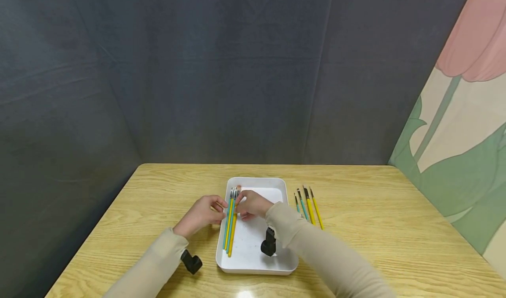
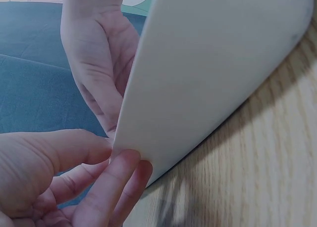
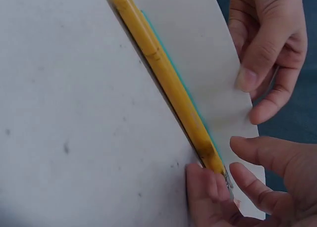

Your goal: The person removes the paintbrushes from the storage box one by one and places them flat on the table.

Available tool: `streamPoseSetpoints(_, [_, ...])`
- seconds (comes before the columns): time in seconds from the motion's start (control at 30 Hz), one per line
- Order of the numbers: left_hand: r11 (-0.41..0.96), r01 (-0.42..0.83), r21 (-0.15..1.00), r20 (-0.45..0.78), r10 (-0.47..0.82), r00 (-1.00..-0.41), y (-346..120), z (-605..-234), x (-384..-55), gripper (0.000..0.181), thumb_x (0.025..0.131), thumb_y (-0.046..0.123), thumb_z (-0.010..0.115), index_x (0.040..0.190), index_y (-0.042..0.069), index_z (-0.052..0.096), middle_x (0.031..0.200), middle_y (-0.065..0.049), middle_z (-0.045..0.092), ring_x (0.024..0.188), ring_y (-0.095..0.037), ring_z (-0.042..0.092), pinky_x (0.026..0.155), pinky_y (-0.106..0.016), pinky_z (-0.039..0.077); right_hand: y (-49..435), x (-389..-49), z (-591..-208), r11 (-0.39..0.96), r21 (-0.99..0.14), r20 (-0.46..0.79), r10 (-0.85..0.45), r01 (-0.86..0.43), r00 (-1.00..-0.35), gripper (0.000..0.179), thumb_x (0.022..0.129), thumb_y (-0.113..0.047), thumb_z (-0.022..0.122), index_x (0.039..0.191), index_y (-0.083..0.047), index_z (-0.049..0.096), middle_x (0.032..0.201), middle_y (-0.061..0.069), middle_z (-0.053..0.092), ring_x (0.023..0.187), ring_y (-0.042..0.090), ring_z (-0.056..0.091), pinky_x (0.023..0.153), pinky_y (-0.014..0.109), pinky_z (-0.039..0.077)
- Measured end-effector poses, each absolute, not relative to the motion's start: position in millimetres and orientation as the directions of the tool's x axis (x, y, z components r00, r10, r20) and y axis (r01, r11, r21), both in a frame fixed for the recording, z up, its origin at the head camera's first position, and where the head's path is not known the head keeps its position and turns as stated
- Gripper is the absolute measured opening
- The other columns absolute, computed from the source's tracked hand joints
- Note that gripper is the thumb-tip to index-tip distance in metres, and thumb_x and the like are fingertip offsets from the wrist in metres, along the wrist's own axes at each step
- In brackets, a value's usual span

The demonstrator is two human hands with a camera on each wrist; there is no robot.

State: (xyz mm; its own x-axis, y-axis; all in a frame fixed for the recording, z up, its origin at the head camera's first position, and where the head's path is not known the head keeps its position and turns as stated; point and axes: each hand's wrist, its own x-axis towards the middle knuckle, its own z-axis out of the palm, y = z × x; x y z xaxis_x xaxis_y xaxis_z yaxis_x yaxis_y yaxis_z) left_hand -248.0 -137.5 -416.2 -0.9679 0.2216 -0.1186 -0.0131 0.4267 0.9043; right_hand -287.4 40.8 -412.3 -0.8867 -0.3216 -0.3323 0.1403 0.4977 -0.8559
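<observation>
A white rectangular tray lies on the table, with several teal and yellow paintbrushes side by side along its left wall. My left hand is at the tray's left rim. In the left wrist view its thumb meets the rim while its fingers lie against the outer wall. My right hand reaches over the tray to the brushes' upper part. In the right wrist view its fingers spread around the ferrule end of a thick yellow paintbrush, one touching its side.
Several more teal and yellow paintbrushes lie on the wooden table to the right of the tray, partly behind the right sleeve. A dark curtain hangs behind the table. A flower-patterned surface is at right.
</observation>
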Motion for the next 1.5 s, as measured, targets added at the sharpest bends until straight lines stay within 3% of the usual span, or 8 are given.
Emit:
streamPoseSetpoints(0.17, [0.43,-0.013,0.903,-0.12,0.224,-0.967,-137.5,-415.1,-247.2,0.022,0.084,-0.003,0.066,0.106,-0.003,0.063,0.094,-0.013,0.057,0.072,-0.017,0.061,0.066,-0.031,0.058,33.2,-287.2,-413.1,0.515,-0.844,-0.332,-0.282,0.149,-0.9,0.024,0.083,0.001,0.068,0.103,0.0,0.055,0.063,0.001,0.046,0.053,0.01,0.046,0.053,0.023,0.053])
streamPoseSetpoints(0.43, [0.423,-0.01,0.906,-0.119,0.233,-0.965,-137.2,-412.8,-245.6,0.023,0.084,-0.004,0.066,0.106,-0.004,0.062,0.094,-0.014,0.057,0.073,-0.018,0.06,0.067,-0.032,0.058,25.8,-288.9,-417.0,0.591,-0.797,-0.311,-0.23,0.121,-0.922,0.026,0.079,0.004,0.072,0.099,-0.001,0.056,0.061,0.002,0.044,0.049,0.011,0.046,0.045,0.021,0.048])
streamPoseSetpoints(0.7, [0.419,-0.006,0.908,-0.117,0.239,-0.964,-137.7,-413.5,-246.3,0.023,0.084,-0.005,0.065,0.107,-0.006,0.062,0.095,-0.015,0.057,0.075,-0.017,0.06,0.068,-0.031,0.058,22.2,-289.6,-414.5,0.636,-0.766,-0.308,-0.242,0.089,-0.92,0.028,0.077,0.007,0.072,0.1,0.003,0.056,0.071,0.005,0.053,0.051,0.013,0.052,0.049,0.024,0.052])
streamPoseSetpoints(0.93, [0.419,0.0,0.908,-0.11,0.237,-0.965,-137.5,-414.3,-247.2,0.024,0.083,-0.005,0.065,0.106,-0.006,0.062,0.094,-0.015,0.057,0.075,-0.017,0.059,0.067,-0.03,0.058,24.2,-291.4,-413.9,0.606,-0.79,-0.315,-0.262,0.098,-0.912,0.027,0.075,0.011,0.071,0.095,0.003,0.055,0.065,0.007,0.054,0.045,0.013,0.054,0.047,0.025,0.054])
streamPoseSetpoints(1.27, [0.429,-0.005,0.903,-0.114,0.227,-0.967,-138.3,-413.4,-245.8,0.024,0.083,-0.004,0.065,0.106,-0.005,0.063,0.094,-0.015,0.058,0.074,-0.017,0.06,0.066,-0.03,0.058,26.3,-289.9,-413.2,0.546,-0.823,-0.351,-0.267,0.16,-0.897,0.025,0.076,0.011,0.064,0.097,0.003,0.054,0.071,0.007,0.055,0.048,0.015,0.056,0.053,0.027,0.057])
streamPoseSetpoints(1.5, [0.431,-0.011,0.902,-0.116,0.218,-0.969,-140.2,-413.7,-244.5,0.023,0.083,-0.004,0.066,0.106,-0.004,0.063,0.093,-0.013,0.057,0.071,-0.017,0.06,0.065,-0.03,0.058,36.3,-284.0,-405.7,0.515,-0.843,-0.341,-0.29,0.155,-0.894,0.027,0.079,0.008,0.065,0.102,0.0,0.055,0.066,0.007,0.056,0.048,0.012,0.057,0.056,0.029,0.058])
